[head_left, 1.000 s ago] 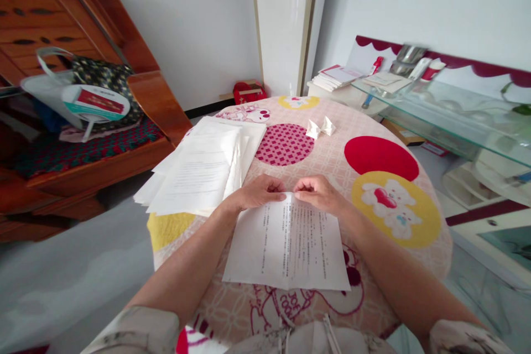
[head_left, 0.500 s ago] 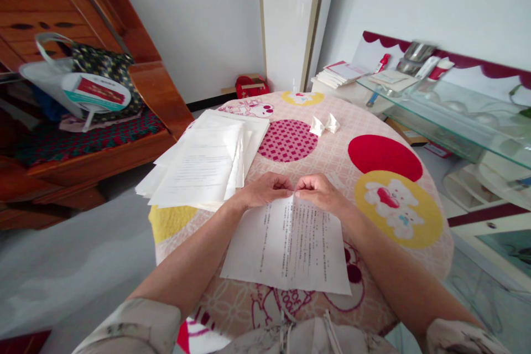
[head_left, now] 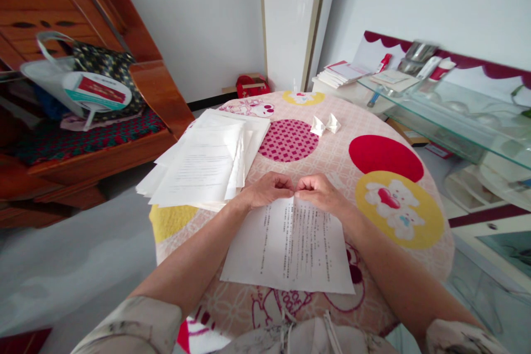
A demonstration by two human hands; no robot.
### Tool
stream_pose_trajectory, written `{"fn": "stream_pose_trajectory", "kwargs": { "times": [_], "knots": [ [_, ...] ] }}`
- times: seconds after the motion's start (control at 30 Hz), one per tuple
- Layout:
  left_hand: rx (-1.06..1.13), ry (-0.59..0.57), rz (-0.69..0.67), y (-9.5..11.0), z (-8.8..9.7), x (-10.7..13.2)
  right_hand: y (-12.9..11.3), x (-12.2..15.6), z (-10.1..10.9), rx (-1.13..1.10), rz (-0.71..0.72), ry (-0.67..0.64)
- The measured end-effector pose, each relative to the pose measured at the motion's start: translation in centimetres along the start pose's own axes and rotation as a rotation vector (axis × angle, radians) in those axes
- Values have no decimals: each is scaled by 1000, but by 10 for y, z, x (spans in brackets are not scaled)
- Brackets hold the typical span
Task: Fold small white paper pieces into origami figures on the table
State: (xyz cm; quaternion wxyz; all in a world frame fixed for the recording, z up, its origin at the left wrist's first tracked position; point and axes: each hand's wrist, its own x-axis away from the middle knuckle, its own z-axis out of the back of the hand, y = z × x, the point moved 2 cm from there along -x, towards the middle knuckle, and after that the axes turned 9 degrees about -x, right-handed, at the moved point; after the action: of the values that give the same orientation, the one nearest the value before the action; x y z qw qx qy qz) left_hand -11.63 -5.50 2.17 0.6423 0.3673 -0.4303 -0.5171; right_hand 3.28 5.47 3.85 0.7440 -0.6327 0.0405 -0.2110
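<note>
A white sheet of printed paper (head_left: 286,249) lies in front of me on the round table, with a faint crease down its middle. At its far edge, my left hand (head_left: 271,188) pinches the paper close to the crease. Right beside it my right hand (head_left: 316,191) pinches the same edge, the fingertips of both hands almost meeting. To the left rests a stack of printed papers (head_left: 194,166), its sheets unevenly spread. Two small folded paper pieces (head_left: 325,125) stand further back on the patterned tablecloth (head_left: 332,160).
A wooden bench (head_left: 166,97) on the left holds a dark patterned bag (head_left: 103,63) and a hand fan (head_left: 97,93). On the right, a glass-topped stand (head_left: 456,110) reaches close to the table. Behind it lies a pile of booklets (head_left: 340,74). A white cabinet (head_left: 290,16) stands at the back.
Hardly anything differs. The sheet's near right corner has shifted slightly to the right, while both hands keep their pinch at the far edge.
</note>
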Motion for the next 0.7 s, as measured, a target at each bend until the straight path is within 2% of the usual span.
{"fn": "stream_pose_trajectory", "kwargs": {
  "times": [0.3,0.43,0.57,0.63,0.7],
  "knots": [
    [51,-15,-29,-3,1,-1,6,0,7,17,46,43],
    [68,-65,-73,-4,5,1,12,3,25,-25,-41,-71],
    [5,67,-136,-5,10,1,16,10,55,30,-97,-138],
    [-83,177,-169,-5,11,0,18,12,70,16,-89,-75],
    [-231,305,-176,-5,11,-2,20,13,80,-46,-70,64]
  ]
}}
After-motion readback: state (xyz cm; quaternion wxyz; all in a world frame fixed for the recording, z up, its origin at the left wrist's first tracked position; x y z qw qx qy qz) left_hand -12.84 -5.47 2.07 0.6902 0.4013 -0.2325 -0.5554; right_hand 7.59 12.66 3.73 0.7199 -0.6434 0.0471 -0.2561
